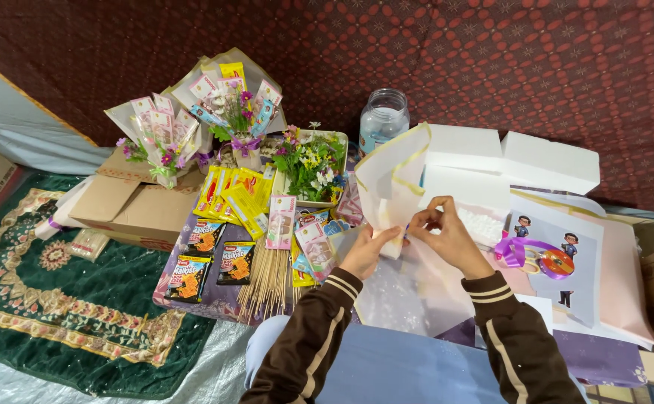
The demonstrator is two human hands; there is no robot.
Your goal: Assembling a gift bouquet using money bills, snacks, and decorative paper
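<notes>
Both hands are up in the middle of the view, working one sheet of wrapping paper (pixel 390 176), pale cream with a yellow edge, which stands curled up in front of the white foam blocks (pixel 544 161). The left hand (pixel 368 251) is pinched shut on the paper's lower fold, thumb on top. The right hand (pixel 447 236) is just beside it, fingertips (pixel 420 218) pressed together on the same fold, so the two hands almost touch. Brown sleeves with pale stripes run down to the bottom edge.

Left of the hands lies a bundle of thin wooden skewers (pixel 267 280), fanned out towards the person. Around them sit small snack packets (pixel 207 258), dark ones in front and yellow ones behind. Farther back stand two finished bouquets (pixel 200 120) of packets and purple flowers, resting on a flattened cardboard box (pixel 129 202), and a tray of small mixed flowers (pixel 312 161). A clear plastic jar (pixel 383 116) stands behind the paper. To the right, a purple ribbon roll (pixel 540 258) lies on printed sheets. A green patterned rug (pixel 50 299) covers the floor at left.
</notes>
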